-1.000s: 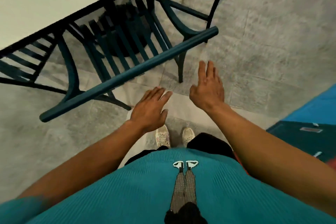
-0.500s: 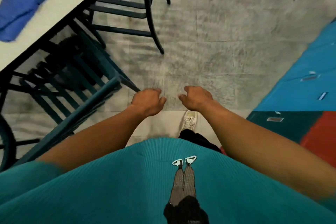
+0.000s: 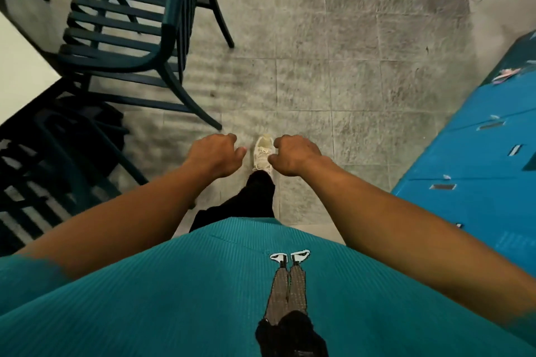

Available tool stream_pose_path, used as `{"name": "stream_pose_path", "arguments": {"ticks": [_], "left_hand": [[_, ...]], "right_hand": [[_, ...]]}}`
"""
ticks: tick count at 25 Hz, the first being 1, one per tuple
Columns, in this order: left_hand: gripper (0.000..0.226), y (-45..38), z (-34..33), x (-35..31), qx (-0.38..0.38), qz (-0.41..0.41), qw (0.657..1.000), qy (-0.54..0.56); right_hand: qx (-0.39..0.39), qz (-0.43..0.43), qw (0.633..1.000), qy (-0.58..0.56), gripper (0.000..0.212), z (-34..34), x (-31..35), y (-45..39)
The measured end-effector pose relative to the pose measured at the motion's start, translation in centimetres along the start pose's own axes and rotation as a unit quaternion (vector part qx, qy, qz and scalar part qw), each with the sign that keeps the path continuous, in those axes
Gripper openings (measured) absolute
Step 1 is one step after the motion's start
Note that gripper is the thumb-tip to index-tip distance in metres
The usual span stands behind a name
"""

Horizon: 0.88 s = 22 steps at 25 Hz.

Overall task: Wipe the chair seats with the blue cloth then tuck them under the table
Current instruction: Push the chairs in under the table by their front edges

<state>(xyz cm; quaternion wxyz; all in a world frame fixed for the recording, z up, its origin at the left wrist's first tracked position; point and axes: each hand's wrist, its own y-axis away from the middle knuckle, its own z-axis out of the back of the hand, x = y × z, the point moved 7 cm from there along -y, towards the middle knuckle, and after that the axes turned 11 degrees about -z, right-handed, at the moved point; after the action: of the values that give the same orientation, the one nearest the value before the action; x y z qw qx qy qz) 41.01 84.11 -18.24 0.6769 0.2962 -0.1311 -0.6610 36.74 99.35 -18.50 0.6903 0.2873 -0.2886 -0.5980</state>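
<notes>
Chair (image 3: 121,35), dark teal with a slatted seat, stands on the grey tiled floor (image 3: 333,66) beside the corner of the white table (image 3: 20,66); part of its seat lies under the table edge, while its back and rear legs stand clear of it. A second chair (image 3: 43,177) sits nearer the person than the table corner, largely in shadow beneath the tabletop. No cloth shows in view. The person's left hand (image 3: 216,155) and right hand (image 3: 294,155) hang in the air well clear of the table and both chairs, fingers curled inward, holding nothing. Between the hands a pale shoe (image 3: 263,152) rests on the floor. Blue lockers (image 3: 478,153) stand on the far side of the person from the table.
</notes>
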Motion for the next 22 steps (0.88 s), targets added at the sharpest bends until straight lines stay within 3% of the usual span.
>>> {"name": "stream_pose_path", "arguments": {"ticks": [5,12,15,17,18,20,22], "left_hand": [[0.052,-11.1,7.4,-0.5,-0.029,0.020,0.998,0.044],[0.054,-17.7,22.2,0.1,-0.183,0.093,0.975,0.082],[0.054,-16.3,28.5,1.1,-0.369,0.086,0.920,0.099],[0.061,-15.1,31.4,2.3,-0.471,0.107,0.873,0.059],[0.068,-14.9,31.9,3.5,-0.475,0.148,0.866,0.045],[0.083,-15.2,31.8,6.4,-0.437,0.310,0.842,0.069],[0.093,-16.1,30.9,8.4,-0.375,0.331,0.859,0.107]], "right_hand": [[-0.011,0.010,0.999,0.052,0.047,11.6,0.0,-8.9],[-0.093,0.164,0.969,0.160,0.052,28.5,7.8,-15.2],[-0.171,0.292,0.925,0.174,0.054,34.2,13.2,-15.8],[-0.248,0.403,0.870,0.140,0.058,37.5,16.6,-15.4],[-0.276,0.439,0.843,0.141,0.062,38.5,17.9,-15.4],[-0.267,0.523,0.782,0.206,0.070,40.4,22.1,-17.6],[-0.272,0.504,0.781,0.249,0.075,41.2,23.1,-19.7]]}}
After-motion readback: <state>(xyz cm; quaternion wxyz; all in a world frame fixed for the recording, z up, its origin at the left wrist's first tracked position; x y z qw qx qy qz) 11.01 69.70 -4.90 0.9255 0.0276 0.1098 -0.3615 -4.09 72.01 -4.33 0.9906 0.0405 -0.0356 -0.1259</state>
